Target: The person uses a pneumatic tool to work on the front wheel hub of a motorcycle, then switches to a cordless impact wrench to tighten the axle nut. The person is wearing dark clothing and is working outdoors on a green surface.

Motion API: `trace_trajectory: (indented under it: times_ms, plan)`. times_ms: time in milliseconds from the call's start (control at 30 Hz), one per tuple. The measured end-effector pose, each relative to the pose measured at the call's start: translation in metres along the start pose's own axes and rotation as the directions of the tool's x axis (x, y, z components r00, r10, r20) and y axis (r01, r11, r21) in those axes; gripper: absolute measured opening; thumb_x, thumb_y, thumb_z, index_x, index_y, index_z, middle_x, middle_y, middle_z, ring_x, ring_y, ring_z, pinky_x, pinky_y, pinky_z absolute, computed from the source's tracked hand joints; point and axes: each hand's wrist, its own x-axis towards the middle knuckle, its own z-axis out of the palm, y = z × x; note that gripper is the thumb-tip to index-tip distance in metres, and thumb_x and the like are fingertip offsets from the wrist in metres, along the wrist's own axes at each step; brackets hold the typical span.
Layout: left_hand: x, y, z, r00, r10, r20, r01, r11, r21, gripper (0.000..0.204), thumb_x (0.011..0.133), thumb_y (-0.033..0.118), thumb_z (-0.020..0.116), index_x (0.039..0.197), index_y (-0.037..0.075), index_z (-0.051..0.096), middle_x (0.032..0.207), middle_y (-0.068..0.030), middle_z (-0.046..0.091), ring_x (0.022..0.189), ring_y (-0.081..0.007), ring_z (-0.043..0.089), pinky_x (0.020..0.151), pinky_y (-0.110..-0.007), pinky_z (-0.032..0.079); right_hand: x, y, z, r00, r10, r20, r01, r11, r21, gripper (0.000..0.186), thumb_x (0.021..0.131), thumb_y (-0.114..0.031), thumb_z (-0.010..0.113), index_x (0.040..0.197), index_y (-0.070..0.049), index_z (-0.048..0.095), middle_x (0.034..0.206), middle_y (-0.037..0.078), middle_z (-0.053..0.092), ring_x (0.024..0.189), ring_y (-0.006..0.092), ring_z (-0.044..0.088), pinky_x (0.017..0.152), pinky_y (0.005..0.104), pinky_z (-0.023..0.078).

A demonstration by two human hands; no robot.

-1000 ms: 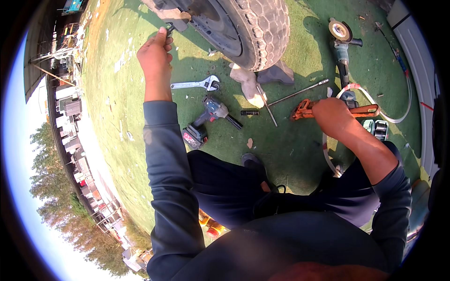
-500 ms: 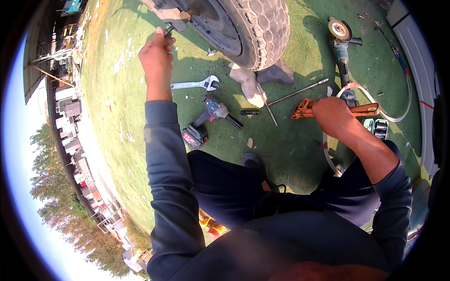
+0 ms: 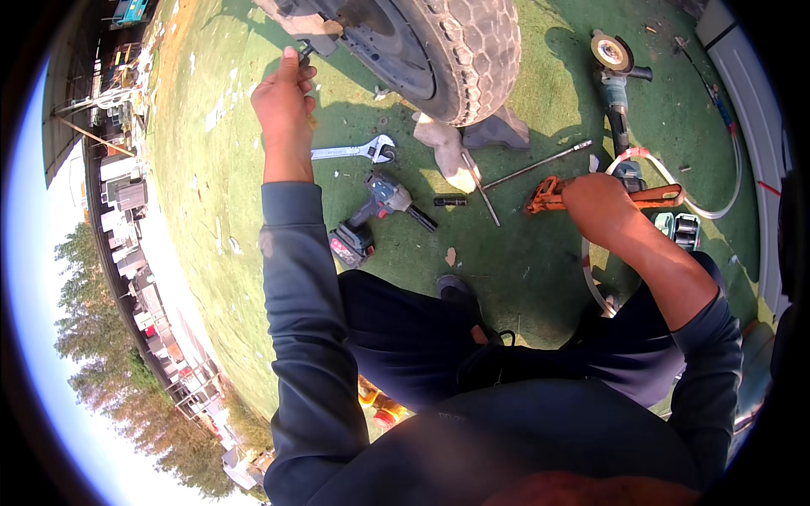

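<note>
My left hand point(image 3: 284, 99) is closed, thumb and fingers pinching a small dark metal piece point(image 3: 305, 52) beside a rusty metal bracket point(image 3: 319, 37) at the wheel's left. Most of that piece is hidden by the fingers. The wheel point(image 3: 472, 72) has a chunky, dusty tyre. On the right, my right hand point(image 3: 593, 205) grips an orange pipe wrench point(image 3: 658, 198) around its middle, low over the green floor. Below my left hand lies an adjustable wrench point(image 3: 350, 153). A cordless impact wrench point(image 3: 384, 198) with a dark socket rests nearer to me.
A loose black socket point(image 3: 450, 201), two metal rods point(image 3: 540, 164) and a pale rag point(image 3: 445, 152) lie before the tyre. Farther right are an angle grinder point(image 3: 615, 93), a looped clear hose point(image 3: 717, 211) and a green socket case point(image 3: 677, 229). A grey panel point(image 3: 751, 135) borders the right side.
My left hand has shifted very slightly to the right, still pinching at the bracket. The right hand and the pipe wrench stay in place.
</note>
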Motion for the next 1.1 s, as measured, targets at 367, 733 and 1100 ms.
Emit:
trace_trajectory:
  times_ms: [367,733,1100]
  plan:
    - [0.004,-0.005,-0.004,0.994,0.112,0.005,-0.112,0.994,-0.003,0.026,0.097,0.017,0.082,0.116,-0.001,0.078,0.095,-0.0052,0.076,0.067,-0.007,0.056,0.051,-0.021,0.043,0.0,-0.002,-0.002,1.0,0.008,0.015,-0.008,1.0,-0.005,0.007,0.079,-0.002,0.073,0.083,-0.005,0.078,0.086,0.015,0.076,0.085,0.0344,0.077,0.073,0.044,0.062]
    - [0.003,-0.01,-0.008,0.977,0.212,0.023,-0.213,0.974,0.076,0.031,0.096,0.017,0.083,0.121,0.0,0.077,0.098,-0.0049,0.077,0.069,-0.0073,0.057,0.052,-0.022,0.041,0.0,-0.002,-0.006,1.0,-0.007,0.019,0.006,1.0,0.012,0.007,0.079,-0.001,0.073,0.084,-0.004,0.077,0.086,0.015,0.076,0.085,0.0347,0.077,0.072,0.045,0.062]
    - [0.008,-0.006,-0.011,0.993,0.07,0.099,-0.063,0.995,-0.08,0.026,0.103,0.025,0.075,0.098,0.0,0.074,0.091,-0.0092,0.076,0.065,-0.0078,0.057,0.048,-0.021,0.041,0.0,-0.003,-0.005,0.999,0.009,0.039,-0.009,1.0,0.008,0.008,0.079,0.0,0.073,0.085,-0.004,0.077,0.088,0.016,0.076,0.087,0.0351,0.077,0.074,0.0447,0.062]
